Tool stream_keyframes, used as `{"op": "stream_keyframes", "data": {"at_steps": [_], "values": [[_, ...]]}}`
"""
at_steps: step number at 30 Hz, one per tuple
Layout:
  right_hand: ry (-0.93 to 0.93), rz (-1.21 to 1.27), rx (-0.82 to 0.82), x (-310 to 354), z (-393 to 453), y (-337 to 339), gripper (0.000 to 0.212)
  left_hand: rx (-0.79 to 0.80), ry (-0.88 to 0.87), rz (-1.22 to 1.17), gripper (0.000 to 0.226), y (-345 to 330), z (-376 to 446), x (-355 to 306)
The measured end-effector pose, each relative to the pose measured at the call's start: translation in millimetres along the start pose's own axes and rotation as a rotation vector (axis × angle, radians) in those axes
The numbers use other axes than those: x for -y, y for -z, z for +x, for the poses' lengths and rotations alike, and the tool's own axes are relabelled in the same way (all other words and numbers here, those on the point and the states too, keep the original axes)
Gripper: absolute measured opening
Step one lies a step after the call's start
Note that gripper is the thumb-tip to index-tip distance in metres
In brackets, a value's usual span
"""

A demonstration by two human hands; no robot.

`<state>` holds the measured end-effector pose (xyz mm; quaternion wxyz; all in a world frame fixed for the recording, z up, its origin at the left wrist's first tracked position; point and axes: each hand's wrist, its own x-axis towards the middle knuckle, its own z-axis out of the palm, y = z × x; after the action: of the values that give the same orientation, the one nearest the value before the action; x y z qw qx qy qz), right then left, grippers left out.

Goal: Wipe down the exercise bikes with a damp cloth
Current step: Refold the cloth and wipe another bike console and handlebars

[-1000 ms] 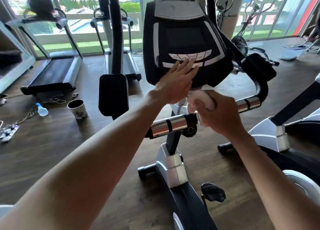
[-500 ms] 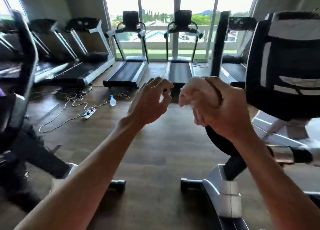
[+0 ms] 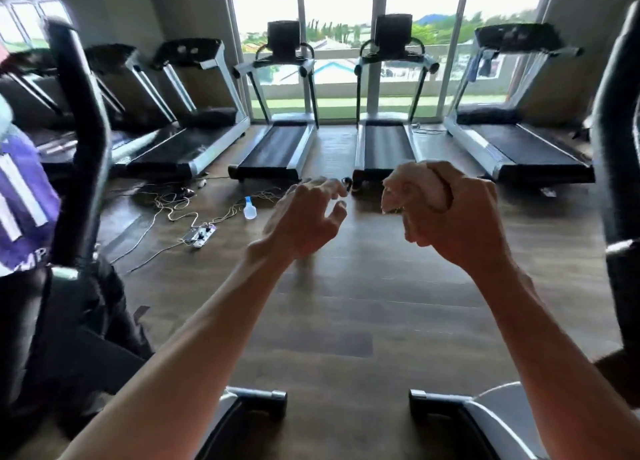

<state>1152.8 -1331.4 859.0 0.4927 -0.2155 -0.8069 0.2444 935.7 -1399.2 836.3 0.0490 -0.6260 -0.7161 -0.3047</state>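
Observation:
My right hand (image 3: 453, 217) grips a bunched pale cloth (image 3: 415, 185) in front of me, raised over the wooden floor. My left hand (image 3: 308, 217) hovers beside it with fingers loosely curled and holds nothing; a small gap separates it from the cloth. A black upright bar of one exercise bike (image 3: 81, 140) rises at the left. Another bike's dark bar (image 3: 620, 168) fills the right edge. Two bike base feet, the left foot (image 3: 256, 399) and the right foot (image 3: 440, 404), show at the bottom.
Several treadmills (image 3: 384, 147) stand in a row along the windows. Cables and a power strip (image 3: 201, 234) lie on the floor at the left, with a small spray bottle (image 3: 249, 210) nearby. A person in a purple shirt (image 3: 20, 199) is at the far left.
My view has swung left, away from the bike console that my left hand touched. Both hands came off the bike and now hang in the air, the right still holding the cloth.

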Motion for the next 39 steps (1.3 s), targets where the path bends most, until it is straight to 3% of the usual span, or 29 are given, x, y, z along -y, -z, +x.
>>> {"op": "stream_keyframes", "data": {"at_steps": [8,13,27,33,39], "values": [[-0.149,-0.068,-0.113,-83,85,-31,0.006,0.07,-0.096,-0.03,0.039,-51,135,45],[-0.168,-0.072,-0.155,-147,148,-45,0.012,0.068,-0.168,-0.047,0.026,-92,226,72],[-0.253,-0.36,-0.322,-326,304,-42,0.006,0.126,-0.453,-0.107,0.026,-215,492,107],[-0.324,-0.562,-0.459,-399,340,-14,0.009,0.184,-0.666,-0.188,0.024,-282,598,80],[-0.424,-0.656,-0.586,-457,349,39,0.015,0.231,-0.836,-0.366,0.022,-361,673,12]]}}
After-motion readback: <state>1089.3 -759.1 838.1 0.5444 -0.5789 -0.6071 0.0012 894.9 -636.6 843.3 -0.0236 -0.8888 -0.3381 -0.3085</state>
